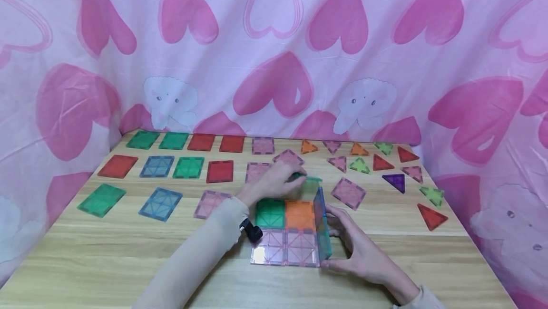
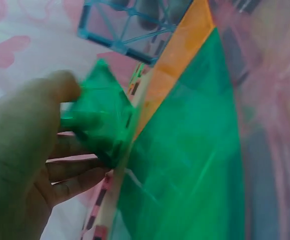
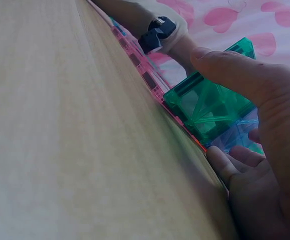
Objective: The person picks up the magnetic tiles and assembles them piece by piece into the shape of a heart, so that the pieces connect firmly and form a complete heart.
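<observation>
Between thumb and fingers, my left hand point(image 1: 280, 179) pinches a green square tile point(image 2: 102, 112), blurred in the left wrist view. It is at the back edge of a flat base made of a green tile point(image 1: 269, 214), an orange tile point(image 1: 300, 215) and pink tiles point(image 1: 301, 247). Along the base's right side, a blue tile point(image 1: 320, 202) and a green tile point(image 3: 217, 107) stand upright as a wall. My right hand point(image 1: 361, 247) rests against the wall's outer side, thumb near the front and fingers farther back. Its far fingers are partly hidden.
Rows of loose square tiles, among them a red one point(image 1: 117, 166) and a blue one point(image 1: 160, 203), lie to the left and back. Triangle tiles, including a purple one point(image 1: 395, 182), are scattered at right. A pink tile point(image 1: 348, 193) lies beyond the wall. A heart-patterned curtain point(image 1: 274, 85) surrounds the table.
</observation>
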A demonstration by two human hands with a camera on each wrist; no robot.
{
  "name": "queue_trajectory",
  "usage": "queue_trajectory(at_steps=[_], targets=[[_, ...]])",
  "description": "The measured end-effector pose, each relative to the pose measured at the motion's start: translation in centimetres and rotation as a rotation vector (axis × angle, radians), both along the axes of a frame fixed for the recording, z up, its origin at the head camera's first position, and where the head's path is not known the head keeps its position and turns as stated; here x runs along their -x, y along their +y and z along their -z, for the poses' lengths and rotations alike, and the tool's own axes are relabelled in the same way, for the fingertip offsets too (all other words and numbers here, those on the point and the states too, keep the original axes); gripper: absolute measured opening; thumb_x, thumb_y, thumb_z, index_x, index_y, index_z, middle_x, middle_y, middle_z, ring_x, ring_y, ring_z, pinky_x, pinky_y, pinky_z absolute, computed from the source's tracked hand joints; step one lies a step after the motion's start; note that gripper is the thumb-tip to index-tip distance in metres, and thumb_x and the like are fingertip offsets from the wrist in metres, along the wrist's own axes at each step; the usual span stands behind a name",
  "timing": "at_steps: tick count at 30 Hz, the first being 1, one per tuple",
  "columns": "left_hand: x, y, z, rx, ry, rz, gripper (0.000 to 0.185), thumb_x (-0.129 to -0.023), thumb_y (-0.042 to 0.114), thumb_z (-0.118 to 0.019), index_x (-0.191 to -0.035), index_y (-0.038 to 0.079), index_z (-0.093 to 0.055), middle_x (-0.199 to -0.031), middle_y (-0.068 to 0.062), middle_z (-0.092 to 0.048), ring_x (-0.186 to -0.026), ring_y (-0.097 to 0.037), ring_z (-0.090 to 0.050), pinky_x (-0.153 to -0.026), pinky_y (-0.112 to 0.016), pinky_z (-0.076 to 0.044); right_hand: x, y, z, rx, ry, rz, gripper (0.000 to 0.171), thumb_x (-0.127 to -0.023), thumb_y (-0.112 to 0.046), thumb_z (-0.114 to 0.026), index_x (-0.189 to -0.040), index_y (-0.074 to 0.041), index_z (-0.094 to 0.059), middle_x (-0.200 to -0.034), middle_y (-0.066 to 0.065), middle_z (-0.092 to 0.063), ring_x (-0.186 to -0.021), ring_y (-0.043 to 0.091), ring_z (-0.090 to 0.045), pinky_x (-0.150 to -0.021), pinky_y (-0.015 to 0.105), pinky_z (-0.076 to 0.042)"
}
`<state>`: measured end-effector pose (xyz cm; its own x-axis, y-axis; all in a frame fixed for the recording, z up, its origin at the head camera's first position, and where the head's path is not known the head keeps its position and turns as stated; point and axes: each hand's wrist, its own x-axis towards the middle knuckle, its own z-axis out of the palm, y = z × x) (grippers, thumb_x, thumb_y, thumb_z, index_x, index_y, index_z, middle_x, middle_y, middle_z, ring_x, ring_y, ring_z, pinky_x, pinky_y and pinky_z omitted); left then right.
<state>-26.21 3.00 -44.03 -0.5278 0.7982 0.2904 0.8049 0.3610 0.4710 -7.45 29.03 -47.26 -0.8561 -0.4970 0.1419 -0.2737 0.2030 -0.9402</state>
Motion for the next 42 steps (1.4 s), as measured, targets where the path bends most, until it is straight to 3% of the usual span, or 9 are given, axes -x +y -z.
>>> queue_trajectory(at_steps=[2,5,11,15,22,28,33,37,42], targets=[[-0.1,-0.5,-0.2,-0.008,0.023,-0.029,0.025,-0.114,0.017,-0.062,-0.129,0.001,-0.075,-0.103,-0.008,-0.075,-0.083,-0.013,-0.059,-0.084,-0.031,-0.056,0.0,0.0,0.1,0.002,0.0,0.002,0.113,-0.09,-0.006,-0.093,-0.177,-0.013,-0.021,-0.169,0.021,-0.042,-0.15,0.029,-0.051,-0.117,0.025,-0.049],[-0.2,-1.3,-0.4,0.022,0.026,-0.06,0.028,-0.113,0.015,-0.066,-0.135,0.0,-0.071,-0.089,-0.007,-0.067,-0.077,-0.014,-0.057,-0.08,-0.032,-0.054,-0.1,0.0,0.1,0.0,-0.001,0.008,0.114,-0.089,-0.007,-0.095,-0.177,-0.013,-0.022,-0.168,0.022,-0.042,-0.149,0.028,-0.052,-0.117,0.025,-0.049],[-0.4,-2.9,-0.3,0.066,-0.118,-0.094,0.04,-0.106,0.02,-0.077,-0.142,0.005,-0.071,-0.08,0.002,-0.051,-0.07,-0.011,-0.046,-0.066,-0.027,-0.04,-0.1,0.0,0.0,-0.003,-0.01,0.023,0.118,-0.086,-0.009,-0.097,-0.177,-0.014,-0.022,-0.169,0.021,-0.042,-0.151,0.029,-0.051,-0.118,0.026,-0.048],[-0.5,-3.2,-0.2,0.065,-0.138,-0.065,0.04,-0.102,0.022,-0.083,-0.139,0.008,-0.074,-0.083,0.003,-0.057,-0.069,-0.009,-0.048,-0.065,-0.025,-0.042,0.0,0.2,0.0,-0.005,-0.008,0.017,0.115,-0.089,-0.008,-0.095,-0.177,-0.013,-0.021,-0.17,0.021,-0.04,-0.15,0.03,-0.051,-0.118,0.025,-0.048],[-1.1,-2.7,-0.4,0.038,-0.144,-0.012,0.015,-0.098,0.022,-0.088,-0.108,0.016,-0.079,-0.091,0.006,-0.071,-0.081,-0.008,-0.065,-0.075,-0.023,-0.056,0.1,0.2,0.0,0.005,-0.008,0.005,0.115,-0.089,-0.006,-0.094,-0.177,-0.018,-0.021,-0.175,0.018,-0.034,-0.155,0.025,-0.048,-0.119,0.026,-0.048],[-1.4,-2.7,-0.4,0.038,-0.175,-0.011,0.016,-0.097,0.02,-0.09,-0.109,0.016,-0.08,-0.092,0.006,-0.072,-0.083,-0.011,-0.066,-0.075,-0.024,-0.056,0.0,0.1,0.1,0.014,-0.007,-0.01,0.115,-0.089,-0.005,-0.093,-0.177,-0.015,-0.02,-0.175,0.02,-0.034,-0.154,0.025,-0.048,-0.12,0.026,-0.047],[-1.2,-3.1,-0.8,0.047,-0.217,-0.014,0.029,-0.095,0.021,-0.092,-0.121,0.015,-0.08,-0.102,0.004,-0.076,-0.089,-0.011,-0.069,-0.081,-0.025,-0.06,0.0,0.1,0.1,0.011,0.003,-0.012,0.114,-0.09,-0.006,-0.093,-0.177,-0.013,-0.02,-0.172,0.022,-0.037,-0.152,0.029,-0.05,-0.119,0.026,-0.048],[-0.8,-4.6,-1.6,0.036,-0.305,-0.088,0.043,-0.094,0.023,-0.093,-0.134,0.017,-0.078,-0.123,0.003,-0.078,-0.11,-0.017,-0.072,-0.096,-0.034,-0.062,0.1,0.1,0.0,0.002,0.014,-0.012,0.112,-0.092,-0.007,-0.092,-0.177,-0.012,-0.02,-0.171,0.022,-0.037,-0.151,0.031,-0.05,-0.119,0.026,-0.048],[0.4,-7.6,-2.1,0.051,-0.283,-0.219,0.057,-0.09,0.028,-0.097,-0.142,0.021,-0.076,-0.143,0.003,-0.072,-0.134,-0.026,-0.064,-0.114,-0.049,-0.054,0.1,0.1,0.0,-0.008,0.009,-0.012,0.112,-0.092,-0.008,-0.092,-0.177,-0.012,-0.019,-0.173,0.02,-0.035,-0.155,0.031,-0.047,-0.12,0.025,-0.046]])
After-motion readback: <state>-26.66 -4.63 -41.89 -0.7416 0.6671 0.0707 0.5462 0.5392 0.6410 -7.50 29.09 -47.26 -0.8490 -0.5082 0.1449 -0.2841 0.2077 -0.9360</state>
